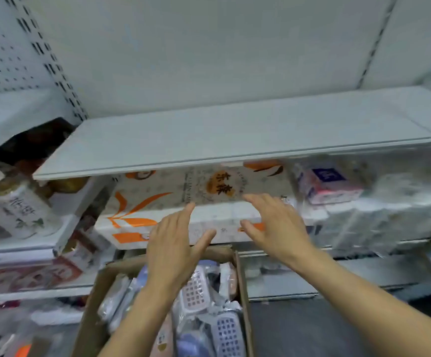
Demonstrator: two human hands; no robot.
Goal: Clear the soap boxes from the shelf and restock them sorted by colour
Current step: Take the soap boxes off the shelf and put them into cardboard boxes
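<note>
both hands empty, left hand [173, 243] and right hand [276, 228] with fingers spread loose above the cardboard box [242, 284], where wrapped soap boxes [196, 292] with pink and blue grid lids lie jumbled under the bare white shelf [209, 140].

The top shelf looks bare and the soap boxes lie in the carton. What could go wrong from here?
1. The soap boxes lie jumbled in the cardboard carton, so colours may get mixed when restocking.
2. Both the left hand and right hand are open near the tissue pack; they might knock it.
</note>
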